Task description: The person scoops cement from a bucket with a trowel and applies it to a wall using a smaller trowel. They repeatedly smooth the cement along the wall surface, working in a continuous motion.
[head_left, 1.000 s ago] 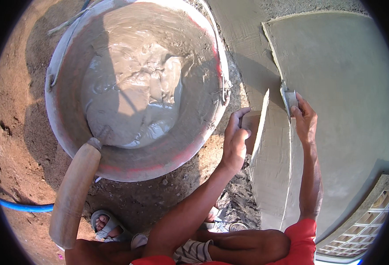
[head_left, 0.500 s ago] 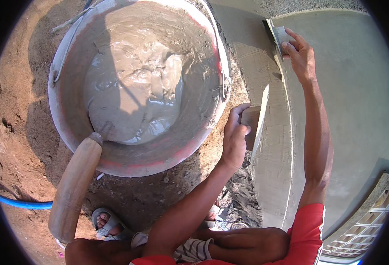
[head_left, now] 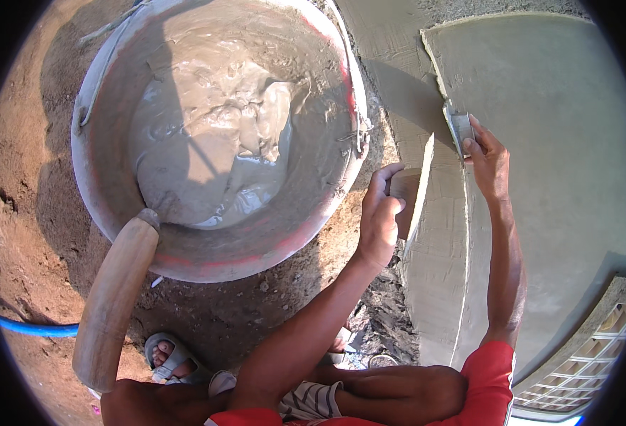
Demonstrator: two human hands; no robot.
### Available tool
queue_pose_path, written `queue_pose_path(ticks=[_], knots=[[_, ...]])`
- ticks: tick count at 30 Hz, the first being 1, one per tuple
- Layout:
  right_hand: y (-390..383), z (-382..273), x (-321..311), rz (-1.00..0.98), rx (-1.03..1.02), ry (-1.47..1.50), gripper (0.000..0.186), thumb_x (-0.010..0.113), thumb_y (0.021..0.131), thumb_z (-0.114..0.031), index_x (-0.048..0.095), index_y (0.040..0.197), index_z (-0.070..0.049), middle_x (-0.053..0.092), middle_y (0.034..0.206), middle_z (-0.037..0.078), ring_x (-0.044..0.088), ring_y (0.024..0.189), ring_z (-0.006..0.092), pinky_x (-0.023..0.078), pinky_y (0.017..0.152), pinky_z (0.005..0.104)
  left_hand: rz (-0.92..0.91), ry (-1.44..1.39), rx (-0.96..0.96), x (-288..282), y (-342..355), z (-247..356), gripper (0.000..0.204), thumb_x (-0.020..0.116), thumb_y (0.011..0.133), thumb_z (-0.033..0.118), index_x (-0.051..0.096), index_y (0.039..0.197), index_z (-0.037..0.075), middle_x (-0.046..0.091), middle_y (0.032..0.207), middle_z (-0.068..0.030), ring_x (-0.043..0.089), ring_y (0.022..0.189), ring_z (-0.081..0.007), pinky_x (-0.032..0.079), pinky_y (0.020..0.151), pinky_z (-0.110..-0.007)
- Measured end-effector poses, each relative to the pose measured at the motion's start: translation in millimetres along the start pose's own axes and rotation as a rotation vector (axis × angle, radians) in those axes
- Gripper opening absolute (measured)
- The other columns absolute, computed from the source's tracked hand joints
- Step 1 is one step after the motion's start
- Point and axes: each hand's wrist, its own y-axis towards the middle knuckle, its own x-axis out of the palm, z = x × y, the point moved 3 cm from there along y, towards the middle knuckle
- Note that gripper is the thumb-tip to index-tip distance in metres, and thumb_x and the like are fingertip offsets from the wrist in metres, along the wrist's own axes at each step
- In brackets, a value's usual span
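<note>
**Trowel on plaster edge, hawk held alongside**

Small steel trowel [head_left: 459, 131] sits flat on the wet plaster face [head_left: 554, 128], blade right at the plaster's left border, where the smooth coat meets the rougher bare strip [head_left: 384, 64]. Right hand [head_left: 489, 160] is closed round the trowel's lower end, fingers curled, thumb side on the blade; the handle itself is hidden under the fingers. Blade tip points up-frame, just below the plaster's top-left corner.

Open room: smooth plaster runs wide to the right and down, nothing on it. To the left the edge is tight, with the hawk board [head_left: 418, 186] just beside it, seen edge-on and tilted. Left hand [head_left: 380, 213] grips the hawk's block-like handle, fingers wrapped shut. What lies on the board face cannot be made out from this angle.

The two hands are near each other, not touching; the vertical plaster ridge [head_left: 465, 234] runs between them.

Further left: big round mortar tub [head_left: 206, 252] on the dirt, grey mix [head_left: 206, 142] inside, well apart from the trowel. A wooden handle [head_left: 114, 298] leans on the tub's near rim; its working end is buried in the mix. Blue hose [head_left: 36, 329] on the ground, cut off by the lens rim. Sandalled foot [head_left: 171, 353] and red sleeve [head_left: 490, 383] at bottom edge, partly cropped. Block grille [head_left: 583, 369] lower right, distorted.
</note>
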Motion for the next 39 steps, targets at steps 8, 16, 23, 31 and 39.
queue_pose_path(ticks=[8, 16, 23, 31, 39], knots=[[-64, 35, -33, 0.045, 0.017, 0.062, 0.045, 0.059, 0.089, -0.003, 0.054, 0.133, -0.004, 0.067, 0.111, 0.012, 0.065, 0.094, 0.0166, 0.057, 0.076, 0.0306, 0.057, 0.051, 0.041, -15, 2, 10, 0.059, 0.044, 0.077, 0.021, 0.042, 0.130, -0.005, 0.053, 0.117, -0.0151, 0.050, 0.110, -0.0212, 0.037, 0.101, -0.034], [52, -95, 0, 0.253, -0.670, -0.608, 0.034, 0.054, 0.089, 0.002, 0.064, 0.118, -0.013, 0.063, 0.105, 0.007, 0.057, 0.097, 0.0265, 0.054, 0.085, 0.0393, 0.093, 0.021, -0.015, -9, 4, 6, 0.057, 0.043, 0.076, 0.018, 0.044, 0.131, 0.002, 0.052, 0.117, -0.0118, 0.049, 0.109, -0.0186, 0.036, 0.099, -0.032], [99, -111, 32, 0.222, -0.774, -0.825, 0.035, 0.053, 0.088, 0.003, 0.065, 0.117, -0.013, 0.061, 0.106, 0.006, 0.057, 0.101, 0.0257, 0.052, 0.093, 0.0375, 0.051, 0.017, 0.001, -8, 3, 3, 0.057, 0.043, 0.077, 0.018, 0.042, 0.132, 0.000, 0.052, 0.117, -0.0126, 0.050, 0.108, -0.0192, 0.037, 0.099, -0.032], [70, -88, 32, 0.013, -0.727, -0.986, 0.040, 0.059, 0.082, 0.006, 0.067, 0.114, -0.016, 0.060, 0.106, 0.001, 0.056, 0.102, 0.0203, 0.050, 0.097, 0.0313, 0.059, 0.044, 0.003, -11, 5, 3, 0.058, 0.043, 0.078, 0.018, 0.041, 0.132, 0.000, 0.053, 0.116, -0.0128, 0.050, 0.108, -0.0192, 0.038, 0.099, -0.033], [-8, -44, 5, -0.258, -0.610, -0.954, 0.035, 0.057, 0.082, 0.007, 0.068, 0.110, -0.012, 0.062, 0.100, 0.003, 0.057, 0.100, 0.0199, 0.053, 0.092, 0.0337, 0.070, 0.046, -0.033, -9, 2, -3, 0.056, 0.042, 0.078, 0.013, 0.042, 0.131, -0.003, 0.052, 0.121, -0.0151, 0.049, 0.112, -0.0210, 0.036, 0.102, -0.034]])
